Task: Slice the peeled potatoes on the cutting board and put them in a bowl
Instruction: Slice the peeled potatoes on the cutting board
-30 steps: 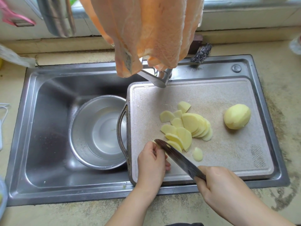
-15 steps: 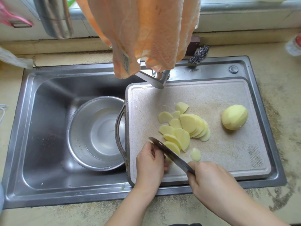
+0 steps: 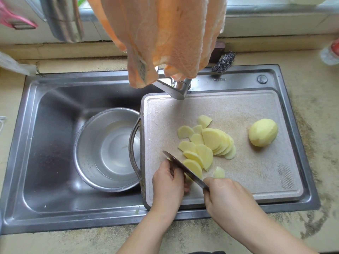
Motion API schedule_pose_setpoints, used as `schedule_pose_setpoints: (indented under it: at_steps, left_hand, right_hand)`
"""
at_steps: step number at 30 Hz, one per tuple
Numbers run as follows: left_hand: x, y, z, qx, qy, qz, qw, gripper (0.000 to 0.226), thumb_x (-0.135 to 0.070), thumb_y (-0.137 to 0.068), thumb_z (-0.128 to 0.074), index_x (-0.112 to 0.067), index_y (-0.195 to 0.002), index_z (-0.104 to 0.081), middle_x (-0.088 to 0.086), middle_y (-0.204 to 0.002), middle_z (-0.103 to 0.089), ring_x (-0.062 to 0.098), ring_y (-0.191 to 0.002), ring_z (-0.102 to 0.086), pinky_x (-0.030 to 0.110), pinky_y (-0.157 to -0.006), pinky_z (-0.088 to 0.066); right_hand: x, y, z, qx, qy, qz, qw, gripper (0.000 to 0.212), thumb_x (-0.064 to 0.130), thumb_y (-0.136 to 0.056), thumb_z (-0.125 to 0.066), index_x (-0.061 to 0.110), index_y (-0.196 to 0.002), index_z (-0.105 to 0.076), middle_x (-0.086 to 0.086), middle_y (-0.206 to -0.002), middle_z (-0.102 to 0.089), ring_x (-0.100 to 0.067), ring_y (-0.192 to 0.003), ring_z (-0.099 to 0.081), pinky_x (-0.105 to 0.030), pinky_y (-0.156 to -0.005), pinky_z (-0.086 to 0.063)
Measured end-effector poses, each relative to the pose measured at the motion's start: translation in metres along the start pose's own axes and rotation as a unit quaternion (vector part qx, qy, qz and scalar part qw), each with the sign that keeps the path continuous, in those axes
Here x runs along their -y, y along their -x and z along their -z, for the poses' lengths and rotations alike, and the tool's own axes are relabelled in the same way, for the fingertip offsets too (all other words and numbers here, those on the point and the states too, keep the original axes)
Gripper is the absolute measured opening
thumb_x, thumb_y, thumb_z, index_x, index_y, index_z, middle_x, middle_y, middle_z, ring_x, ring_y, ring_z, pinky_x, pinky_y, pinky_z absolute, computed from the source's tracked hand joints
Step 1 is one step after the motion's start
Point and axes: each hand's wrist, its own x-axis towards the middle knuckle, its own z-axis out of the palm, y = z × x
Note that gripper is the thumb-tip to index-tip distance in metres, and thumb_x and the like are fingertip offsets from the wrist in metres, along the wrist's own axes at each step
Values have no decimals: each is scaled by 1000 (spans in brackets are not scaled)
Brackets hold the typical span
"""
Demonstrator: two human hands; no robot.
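Slicing step in hand, near the end of one potato: a small remnant (image 3: 188, 177) pinned on the cutting board (image 3: 238, 110) under the left hand (image 3: 167, 182), mostly hidden by fingers and blade. Fanned just beyond it, a spread of pale slices (image 3: 207, 143), overlapping, with one small end piece (image 3: 218, 172) lying apart just beside the right hand (image 3: 227, 197). Farther right on the board, well apart from the slices, a whole peeled potato (image 3: 263, 132), not yet cut.

Left grip curled down over the remnant, fingertips tucked against the flat of the knife (image 3: 185, 168). Right grip wrapped closed round the knife handle, handle itself buried in the fist; blade angled from lower right up to upper left, edge down at the remnant.

Bowl (image 3: 88, 143), steel, in the sink (image 3: 45, 162) just left of the board, partly under the board's handle; apparently holding no potato yet, possibly a little water, hard to say.

Next move, by judgement: last few cuts with fingers kept clear of the edge, then the whole potato drawn over, and eventually all slices carried left into the bowl.

Hanging orange cloth (image 3: 165, 33) covering most of the tap (image 3: 176, 88) and the back of the worktop (image 3: 311, 88). Size of the remnant under the hand impossible to judge.
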Motion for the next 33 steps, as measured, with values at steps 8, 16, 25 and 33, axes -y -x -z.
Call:
schedule_pose_setpoints:
  at_steps: [8,16,25,33]
  left_hand:
    - [-5,1,1,3,-15,-2,1000,14,1,-89,-43,-2,-79,-53,14,-62,-59,10,-41,-56,19,-40,-45]
    - [-14,-16,-6,60,-164,-86,981,19,-19,-95,-45,-26,-79,-52,-4,-72,-64,14,-68,-64,27,-60,-46]
    - [-5,-28,13,-64,-300,-428,850,26,-9,-87,-43,-1,-99,-65,15,-98,-59,26,-91,-53,31,-84,-42]
    - [-41,-13,-37,214,-387,-538,718,43,-47,-86,-56,-10,-107,-59,8,-115,-56,25,-110,-50,35,-95,-41]
  right_hand:
    - [11,-28,-4,-21,-50,-4,999,17,26,-88,-46,20,-98,-58,-9,-95,-66,-34,-96,-57,-32,-65,-35]
    - [-21,-11,26,-98,-43,14,994,13,33,-85,-46,21,-80,-44,-4,-74,-58,-34,-80,-57,-33,-57,-36]
    - [-103,31,50,-142,142,89,976,48,16,-45,-78,24,-87,-56,9,-67,-60,-19,-57,-59,-24,-44,-33]
    - [-106,5,41,-243,206,236,918,16,7,-75,-57,21,-81,-51,6,-62,-47,-17,-56,-49,-31,-63,-28]
